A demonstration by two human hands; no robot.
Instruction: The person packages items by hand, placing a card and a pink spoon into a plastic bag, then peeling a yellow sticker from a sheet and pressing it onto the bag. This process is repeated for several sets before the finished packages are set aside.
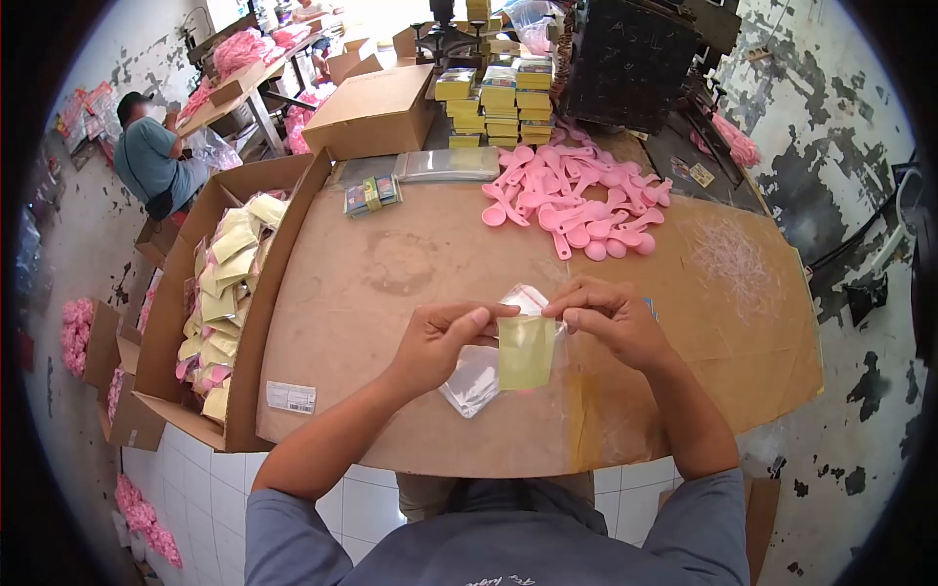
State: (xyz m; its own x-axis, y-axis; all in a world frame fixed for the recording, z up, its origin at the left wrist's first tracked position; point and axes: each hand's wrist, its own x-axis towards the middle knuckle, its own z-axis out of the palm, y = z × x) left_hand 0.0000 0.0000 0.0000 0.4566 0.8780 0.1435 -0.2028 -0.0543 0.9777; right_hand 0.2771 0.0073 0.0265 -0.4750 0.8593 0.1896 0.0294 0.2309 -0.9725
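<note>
A small clear bag with a yellow card (526, 354) in it hangs upright between my two hands near the table's front. My left hand (445, 337) pinches its upper left corner between thumb and fingers. At the upper right corner, my right hand (608, 317) is closed on the bag's edge. Clear plastic bags (473, 383) lie on the table below and left of the card. Beyond my hands is a pile of pink scoops (576, 200). A banded bundle of printed cards (372, 195) lies at the back left of the table.
An open carton (246, 386) of yellow-card packets stands on the left. Behind are a closed box (371, 112), stacked yellow bundles (499, 98) and a black metal machine (630, 63). Thin clear strips (733, 264) lie on the right. A seated person (156, 156) is at the far left.
</note>
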